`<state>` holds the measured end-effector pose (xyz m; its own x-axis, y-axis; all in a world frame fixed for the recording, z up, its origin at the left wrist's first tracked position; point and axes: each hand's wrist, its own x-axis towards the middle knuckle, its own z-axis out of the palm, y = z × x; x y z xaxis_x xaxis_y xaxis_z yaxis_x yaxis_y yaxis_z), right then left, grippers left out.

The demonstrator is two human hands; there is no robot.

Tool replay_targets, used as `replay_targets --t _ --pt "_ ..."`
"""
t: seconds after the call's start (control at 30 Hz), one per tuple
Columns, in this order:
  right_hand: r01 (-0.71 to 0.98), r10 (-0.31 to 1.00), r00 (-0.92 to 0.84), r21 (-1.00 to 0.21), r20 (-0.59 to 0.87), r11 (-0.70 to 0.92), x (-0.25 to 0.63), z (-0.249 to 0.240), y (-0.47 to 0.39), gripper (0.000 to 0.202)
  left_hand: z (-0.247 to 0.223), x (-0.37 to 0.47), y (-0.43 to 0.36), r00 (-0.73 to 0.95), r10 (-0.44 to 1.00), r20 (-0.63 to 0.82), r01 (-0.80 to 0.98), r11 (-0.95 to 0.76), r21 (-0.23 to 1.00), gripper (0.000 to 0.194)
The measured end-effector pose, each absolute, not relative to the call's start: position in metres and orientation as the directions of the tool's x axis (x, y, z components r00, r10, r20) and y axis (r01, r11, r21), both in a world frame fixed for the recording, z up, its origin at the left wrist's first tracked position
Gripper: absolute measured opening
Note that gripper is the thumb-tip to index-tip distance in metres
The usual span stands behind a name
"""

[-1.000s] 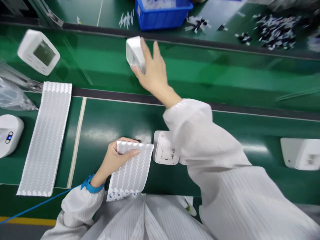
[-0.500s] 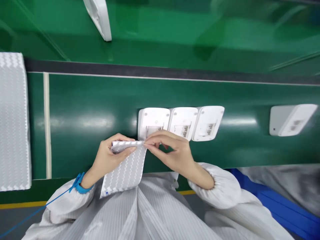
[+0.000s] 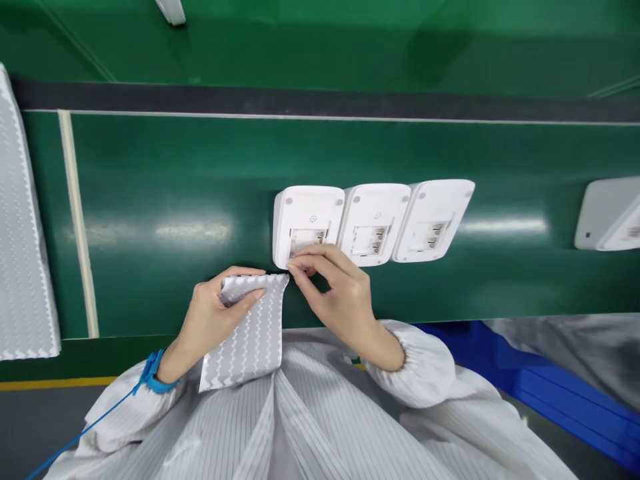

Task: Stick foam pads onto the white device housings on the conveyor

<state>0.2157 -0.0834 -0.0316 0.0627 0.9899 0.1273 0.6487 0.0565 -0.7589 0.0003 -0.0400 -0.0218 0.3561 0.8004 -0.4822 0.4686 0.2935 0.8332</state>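
Observation:
My left hand grips a grey sheet with rows of white wavy marks, its top folded over between thumb and fingers. Thumb and forefinger of my right hand are pinched together close to the sheet's upper right corner; whatever is between them is too small to make out. Just beyond the fingertips lies a white plastic device, its underside with a battery bay facing up. A second device and a third device lie beside it in a row, bays also facing up.
More white devices lie at the right edge. At the left is a large grey patterned sheet stack, near a pale strip across the green bench. A blue cord runs from the wrist strap. A blue crate stands lower right.
My right fingertips have come slightly away from the sheet's corner, which now curls up. The view has shifted, so the devices appear higher and their battery bays show more clearly.

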Motion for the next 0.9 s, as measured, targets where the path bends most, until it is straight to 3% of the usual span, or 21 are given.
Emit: replay_targets --t 0.2,0.33,0.43,0.73,0.9 --pt "0.754 0.987 -0.023 -0.646 0.158 0.121 0.221 -0.032 -0.080 0.012 -0.021 0.000 -0.039 0.358 0.796 -0.488 0.457 0.306 0.835 0.022" --pt "0.616 0.988 0.103 -0.787 0.115 0.027 0.230 -0.029 -0.080 0.011 -0.019 0.001 -0.039 0.356 0.792 -0.496 0.440 0.327 0.837 0.022" --pt "0.517 0.996 0.035 -0.854 0.087 0.057 0.234 -0.026 -0.086 0.008 -0.019 0.002 -0.040 0.364 0.795 -0.485 0.402 0.336 0.852 0.020" --pt "0.442 0.989 -0.080 -0.886 0.122 0.145 0.242 -0.029 -0.104 0.014 -0.018 0.012 -0.040 0.457 0.778 -0.431 0.363 0.279 0.889 0.014" --pt "0.454 0.995 0.056 -0.890 0.084 0.050 0.248 -0.025 -0.108 0.004 -0.017 0.019 -0.038 0.498 0.777 -0.385 0.367 0.213 0.906 0.012"
